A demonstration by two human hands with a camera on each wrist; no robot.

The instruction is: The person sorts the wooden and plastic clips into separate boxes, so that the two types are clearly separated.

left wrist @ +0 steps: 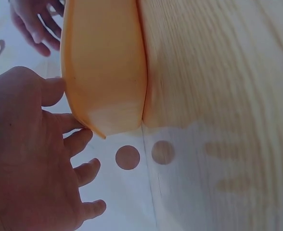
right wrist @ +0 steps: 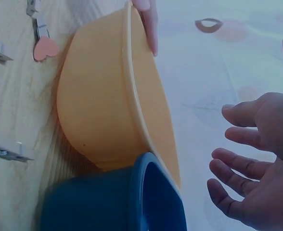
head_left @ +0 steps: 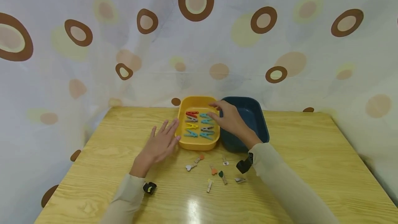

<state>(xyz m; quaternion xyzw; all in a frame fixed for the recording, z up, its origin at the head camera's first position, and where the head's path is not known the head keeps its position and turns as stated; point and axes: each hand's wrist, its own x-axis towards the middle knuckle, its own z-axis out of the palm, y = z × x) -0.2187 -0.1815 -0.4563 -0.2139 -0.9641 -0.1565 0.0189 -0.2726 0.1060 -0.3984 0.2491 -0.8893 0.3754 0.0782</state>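
Observation:
Inside a yellow bin (head_left: 199, 146), two columns of coloured plastic clothespins (head_left: 191, 126) lie in red, grey, yellow and blue. The left hand (head_left: 159, 145) rests at the bin's left rim with straight fingers; in the left wrist view its fingertips touch the yellow rim (left wrist: 86, 126). Above the bin's right side hovers the right hand (head_left: 230, 117), fingers loosely bent and nothing between them. The right wrist view shows that hand (right wrist: 262, 163) apart from both bins, its fingers spread. A dark blue bin (head_left: 264, 127) stands against the yellow one on the right, partly hidden by the right arm.
Several small wooden clips with heart shapes lie in front of the bins, among them a green-heart clip (head_left: 223, 177) and an orange-heart clip (head_left: 213, 169). The wooden table (head_left: 298, 155) meets a patterned cloth (head_left: 199, 44) at its back edge.

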